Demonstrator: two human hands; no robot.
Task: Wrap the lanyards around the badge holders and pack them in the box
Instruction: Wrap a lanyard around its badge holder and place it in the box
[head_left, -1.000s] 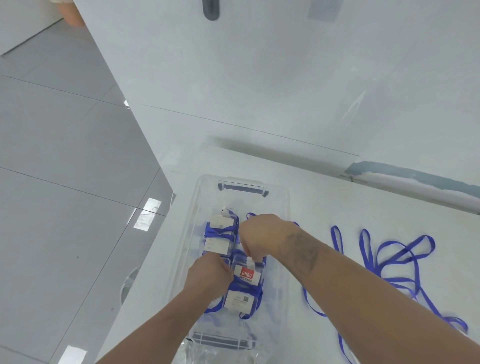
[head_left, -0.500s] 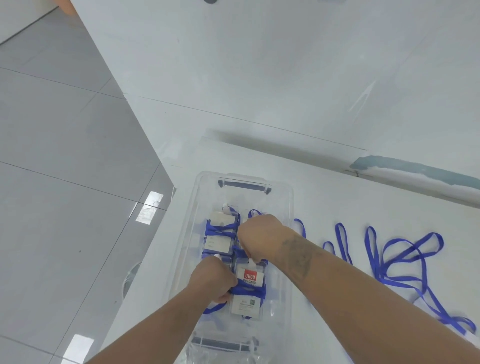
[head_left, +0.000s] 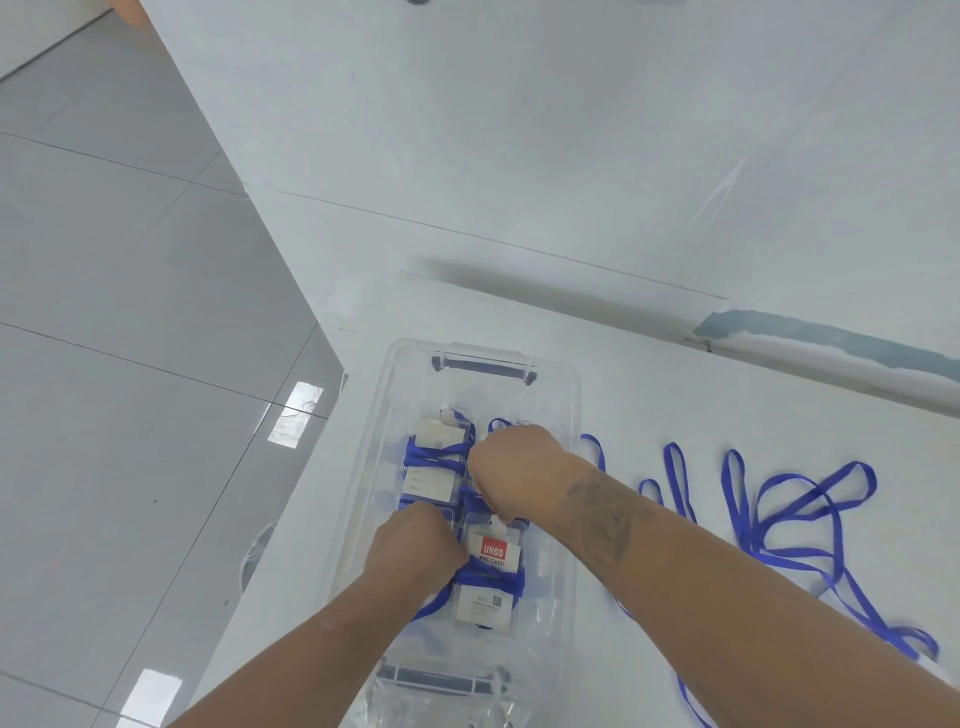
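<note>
Blue lanyard strap is what both sets of fingers are busy with, though the fingers are curled under the hands and mostly hidden. The left hand (head_left: 418, 543) is clenched at the left edge of the near badge (head_left: 488, 577), seemingly pinching its strap. The right hand (head_left: 511, 470) is curled over a badge just beyond, which it covers; whether it grasps that badge or only its strap I cannot tell.

Both hands are inside the clear box (head_left: 569, 467), which stands on the white table (head_left: 727, 405) at its left edge, a dark handle at each end. In it lie wrapped badges: the far-left badge (head_left: 436, 460), bound crosswise in blue, and the near badge, bound across its middle. The near badge shows a red label reading "UHOO" with "PVC CARD" beneath; the smaller print lower down is too fine to read.

Right of the box, loose lanyards (head_left: 779, 509) lie in loops on the table. Grey floor (head_left: 130, 364) tiles show on the left.

Against half a second ago, the hands have kept their places on the badges, and the view has shifted only slightly.
</note>
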